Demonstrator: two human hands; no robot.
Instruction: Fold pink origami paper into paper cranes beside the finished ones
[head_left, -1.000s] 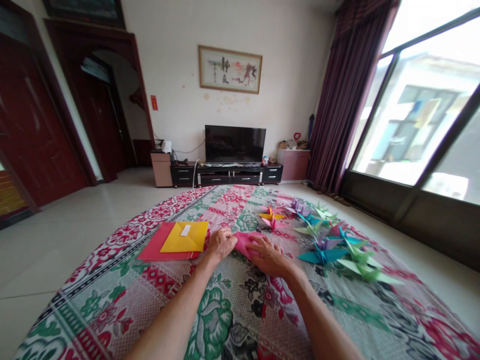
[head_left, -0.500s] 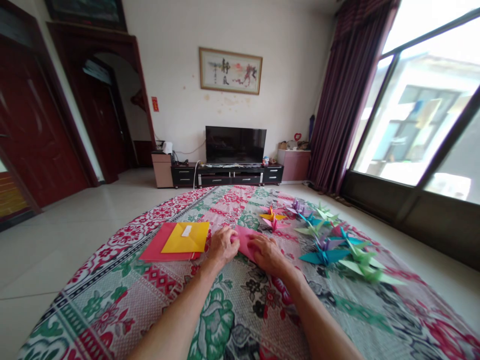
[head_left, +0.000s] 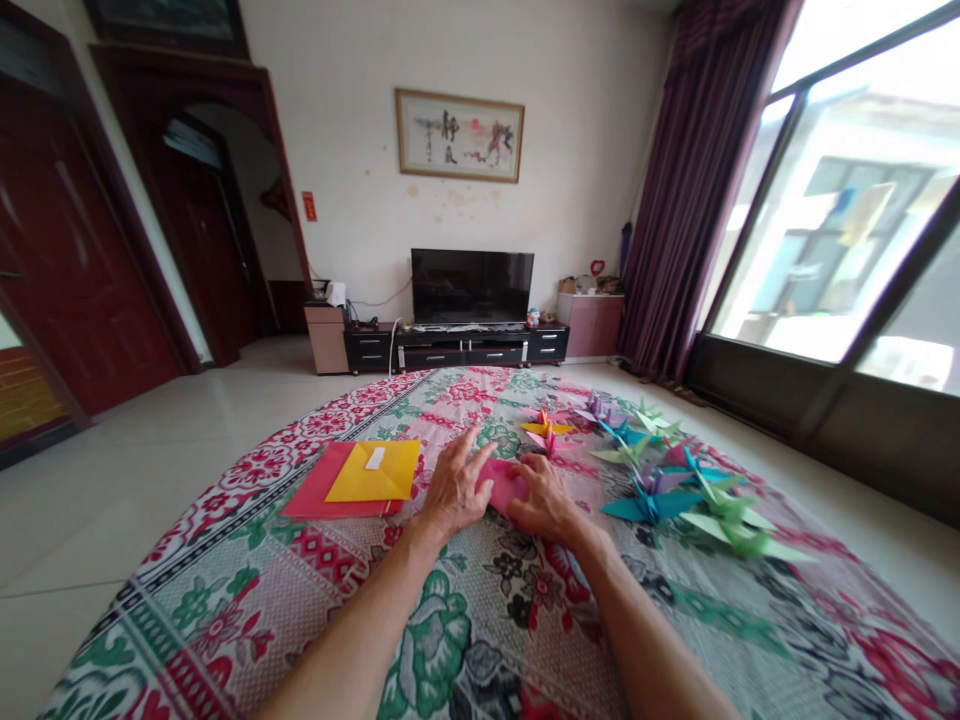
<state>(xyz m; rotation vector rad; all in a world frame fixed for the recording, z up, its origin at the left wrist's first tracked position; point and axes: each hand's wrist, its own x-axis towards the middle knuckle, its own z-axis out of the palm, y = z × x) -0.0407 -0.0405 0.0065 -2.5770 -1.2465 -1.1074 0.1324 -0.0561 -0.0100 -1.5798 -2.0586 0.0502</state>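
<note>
Now we've got the left hand (head_left: pixel 459 487) fanned wide, index finger lifted, thumb right by the left edge of the pink paper (head_left: pixel 501 484), with no grip that we can see. Over on the other side, the right hand (head_left: pixel 546 500) curls across the paper, fingertips down on it; pinching or just pressing, we can't tell. The paper itself lies on the tabletop (head_left: pixel 442 405), squarely between the two, and we see a small shape with no wings or neck, so we'd call this one unfinished, though too much is covered for us to count folds. Look right, and there's the finished work: a whole flock of cranes (head_left: pixel 651 507), wings out, in blue, green and purple, with an orange crane (head_left: pixel 546 424) and a pink crane (head_left: pixel 550 440) just beyond the right hand. And on the left we find what looks unworked: yellow paper (head_left: pixel 386 480), bearing a white label (head_left: pixel 375 458), flat on red paper (head_left: pixel 311 490), well apart from the flock, touched by neither hand.
</note>
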